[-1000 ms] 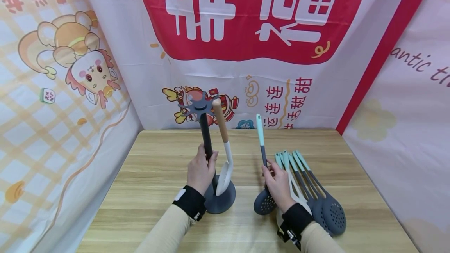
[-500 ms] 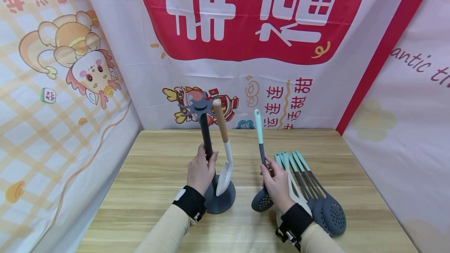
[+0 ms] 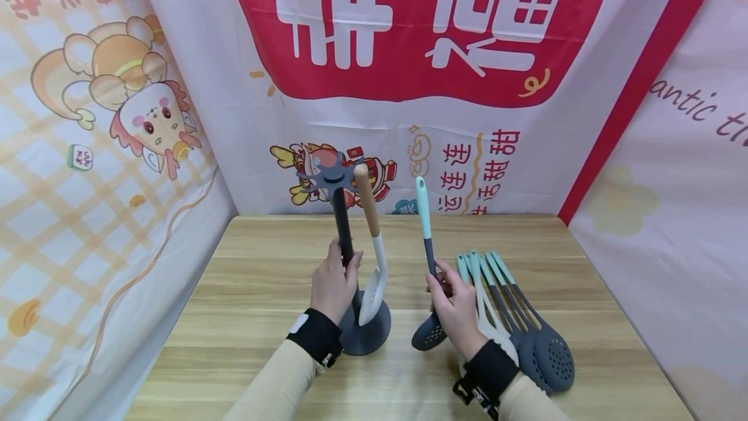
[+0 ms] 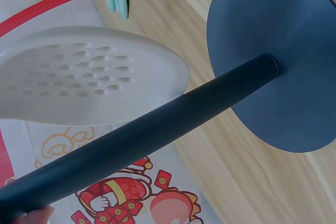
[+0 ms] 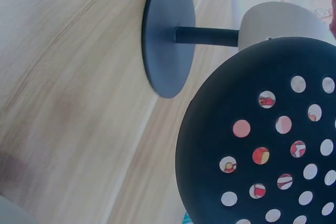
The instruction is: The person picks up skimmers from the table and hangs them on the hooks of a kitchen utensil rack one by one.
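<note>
My left hand (image 3: 333,284) grips the black pole of a utensil stand (image 3: 374,340), which has a round base and a hooked top. From the stand hangs a white skimmer (image 3: 374,297) with a wooden handle; its perforated head lies close beside the pole in the left wrist view. In my right hand (image 3: 458,310), a dark grey skimmer (image 3: 429,332) is held by its shaft, mint handle up and head down. The right wrist view shows that perforated skimmer head (image 5: 210,129) large, with the stand's base (image 5: 168,35) behind it. Neither wrist view shows its whole hand.
Several more utensils with mint handles lie side by side at the right, among them a grey skimmer (image 3: 555,356) and white ones partly hidden by my right wrist. The wooden table (image 3: 257,343) ends at a printed cloth backdrop (image 3: 257,180).
My right hand has shifted a little to the left with the grey skimmer, whose handle now leans further left and reaches higher. The left hand and the stand stay put.
</note>
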Demonstrator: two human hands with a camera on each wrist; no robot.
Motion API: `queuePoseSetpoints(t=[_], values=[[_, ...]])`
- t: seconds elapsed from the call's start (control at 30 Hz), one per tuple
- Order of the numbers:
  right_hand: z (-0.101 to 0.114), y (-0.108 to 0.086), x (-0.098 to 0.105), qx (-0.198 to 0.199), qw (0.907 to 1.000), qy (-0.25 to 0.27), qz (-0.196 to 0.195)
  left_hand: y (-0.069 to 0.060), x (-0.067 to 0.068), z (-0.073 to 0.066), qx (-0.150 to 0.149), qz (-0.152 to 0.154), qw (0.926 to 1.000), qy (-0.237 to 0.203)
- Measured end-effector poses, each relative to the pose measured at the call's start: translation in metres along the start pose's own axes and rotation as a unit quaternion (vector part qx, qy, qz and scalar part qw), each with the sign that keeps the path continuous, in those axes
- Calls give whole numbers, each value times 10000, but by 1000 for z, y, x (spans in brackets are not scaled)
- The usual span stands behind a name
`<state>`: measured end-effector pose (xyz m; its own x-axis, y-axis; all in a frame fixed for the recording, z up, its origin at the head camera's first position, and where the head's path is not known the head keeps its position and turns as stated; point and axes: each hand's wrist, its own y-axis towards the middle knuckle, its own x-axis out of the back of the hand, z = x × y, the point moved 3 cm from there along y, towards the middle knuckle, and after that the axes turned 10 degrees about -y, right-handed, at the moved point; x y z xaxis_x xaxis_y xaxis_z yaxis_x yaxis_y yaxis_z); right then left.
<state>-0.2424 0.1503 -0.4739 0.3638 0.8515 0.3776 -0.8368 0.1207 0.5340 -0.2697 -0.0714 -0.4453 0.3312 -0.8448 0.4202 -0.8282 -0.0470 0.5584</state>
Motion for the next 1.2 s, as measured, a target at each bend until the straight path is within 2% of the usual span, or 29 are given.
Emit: queuePoseSetpoints(t=[0.1, 0.23, 0.37, 0.6, 0.73, 0.93, 1.2], values=[[17, 1, 4, 263, 9996, 85, -60, 1, 0, 0, -32, 18, 10000, 5], [40, 1, 10, 869, 9958, 175, -219, 1, 0, 0, -26, 50, 10000, 9], [49, 0, 11, 1232, 9916, 233, -329, 1, 0, 0, 49, 70, 10000, 21], [39, -1, 4, 1484, 9878, 262, -397, 1, 0, 0, -67, -1, 10000, 49], [36, -2, 1, 1468, 9883, 295, -278, 1, 1, -1, -79, -17, 10000, 46], [46, -3, 1, 1509, 9873, 485, -103, 0, 1, -2, 32, 51, 10000, 43], [62, -4, -1, 2022, 9761, 765, -208, 1, 1, -1, -145, -13, 9998, 103]])
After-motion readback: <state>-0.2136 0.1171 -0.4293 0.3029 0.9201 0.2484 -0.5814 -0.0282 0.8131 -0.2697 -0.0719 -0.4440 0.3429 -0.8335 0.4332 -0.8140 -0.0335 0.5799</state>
